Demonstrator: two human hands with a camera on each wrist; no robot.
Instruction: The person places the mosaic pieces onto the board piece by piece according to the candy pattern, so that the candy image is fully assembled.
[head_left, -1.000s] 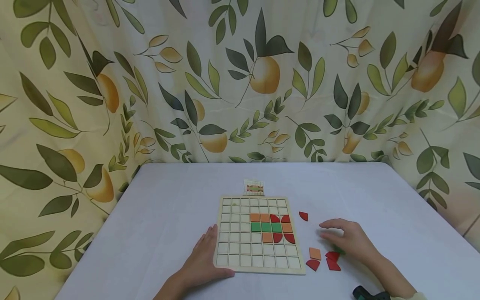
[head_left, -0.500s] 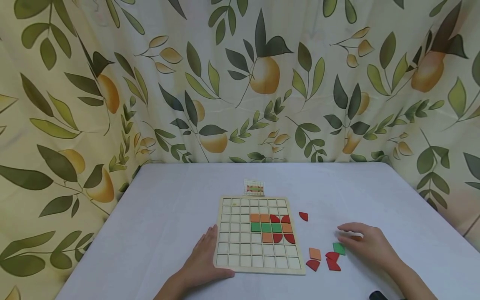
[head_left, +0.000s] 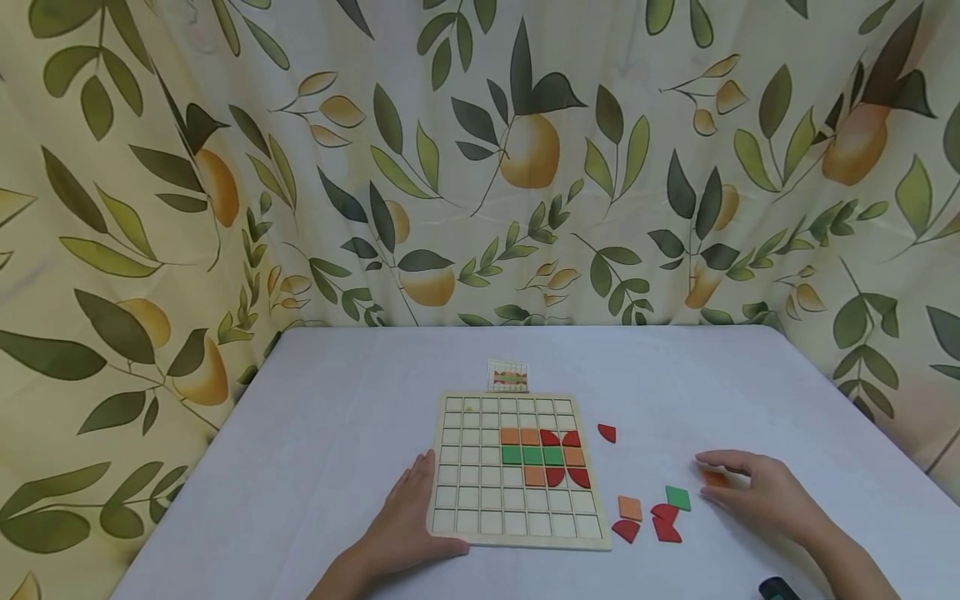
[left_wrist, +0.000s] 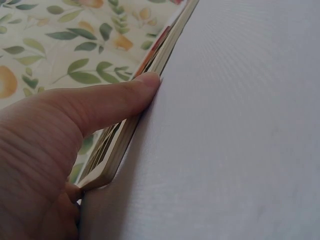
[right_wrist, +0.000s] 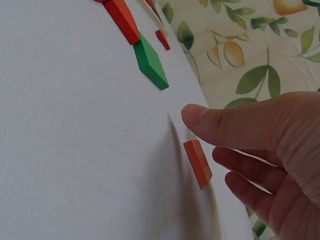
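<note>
A square wooden grid board (head_left: 487,522) lies on the table, with orange tiles (head_left: 535,475), green square tiles (head_left: 532,455) and red quarter-round tiles (head_left: 579,477) in its right half. My left hand (head_left: 408,517) lies at the near left corner, fingers straight along the left side. Its thumb (left_wrist: 115,100) presses the board's front edge. Over the table to the right, my right hand (head_left: 768,492) hovers with thumb and index finger apart around an orange tile (right_wrist: 198,164). That tile lies below the thumb in the right wrist view, with a gap to the fingers.
Between board and right hand lie a loose green tile (head_left: 678,498), an orange tile (head_left: 630,507) and several red tiles (head_left: 626,530). Another red tile (head_left: 607,432) sits farther back. A small pattern card (head_left: 507,375) stands behind the board. A patterned curtain (head_left: 480,167) hangs beyond the table.
My right hand has moved right, away from the board, uncovering the green tile; the orange tile now shows between its thumb and index finger. The left hand and board have stayed put.
</note>
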